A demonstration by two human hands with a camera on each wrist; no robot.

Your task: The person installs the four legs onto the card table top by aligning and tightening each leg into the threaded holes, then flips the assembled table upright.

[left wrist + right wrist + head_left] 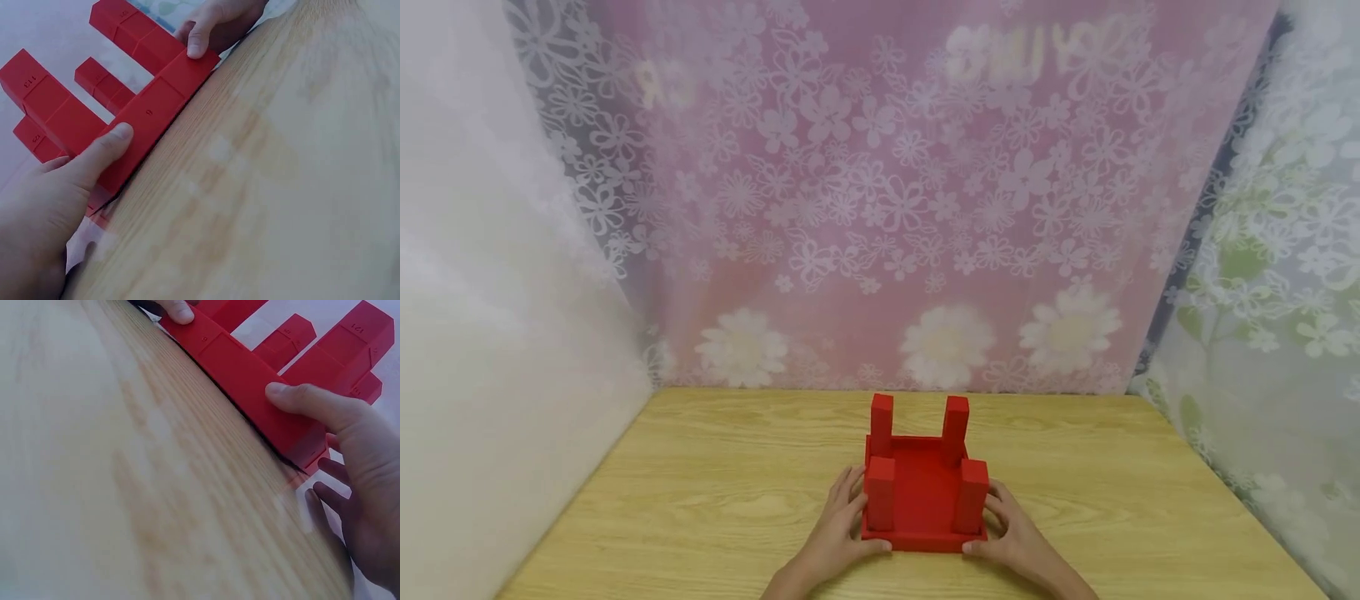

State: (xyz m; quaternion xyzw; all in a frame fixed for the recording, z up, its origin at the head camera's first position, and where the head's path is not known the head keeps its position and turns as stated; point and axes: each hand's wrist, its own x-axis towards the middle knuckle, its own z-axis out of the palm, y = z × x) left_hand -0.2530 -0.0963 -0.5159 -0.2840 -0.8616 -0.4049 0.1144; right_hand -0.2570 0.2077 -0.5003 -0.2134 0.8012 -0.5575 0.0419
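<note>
A red square tray-like frame [928, 542] with an upright square post at each corner sits on the wooden table, low in the head view. Its front wall and posts bear small raised numbers in both wrist views. My left hand [835, 533] grips the left front corner, its thumb [119, 136] pressed on the front wall and its fingers along the side. At the right front corner my right hand [1021, 540] holds on the same way, thumb [281, 394] on the front wall. In the right wrist view, some of that hand's lower fingers stand off the frame.
The light wood-grain tabletop [722, 500] spreads around the frame. A pink flowered curtain [850, 208] hangs along the table's back edge. A white sheet [505, 292] flanks the left side, and a pale curtain with leaves and flowers [1262, 317] the right.
</note>
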